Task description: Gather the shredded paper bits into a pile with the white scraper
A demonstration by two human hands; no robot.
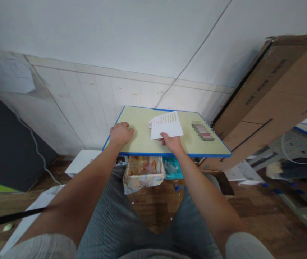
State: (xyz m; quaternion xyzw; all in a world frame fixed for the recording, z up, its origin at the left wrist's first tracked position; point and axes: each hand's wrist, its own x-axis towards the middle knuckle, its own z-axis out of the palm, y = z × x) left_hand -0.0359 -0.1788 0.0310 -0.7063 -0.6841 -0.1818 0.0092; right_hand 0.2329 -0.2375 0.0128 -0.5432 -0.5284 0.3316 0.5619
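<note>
My right hand (172, 143) grips the near edge of a white card (166, 126), thumb on top and fingers underneath. The card carries a row of tan strips and some small reddish print, too small to read. Part of another white paper piece shows at its left edge. The card is above the middle of a pale yellow desk (140, 145) with a blue rim. My left hand (121, 133) rests on the desk's left side, fingers loosely bent and apart, with nothing visible in it. A phone-like, pixelated object (202, 131) lies on the right of the desk.
Below the desk's front edge are a cloth-lined basket (144, 176) and a turquoise bin (173, 169). A large cardboard box (272, 97) leans at the right. White boxes (83, 160) stand on the floor at left. The wall (115, 90) rises behind, with a cable (193, 55) running down it.
</note>
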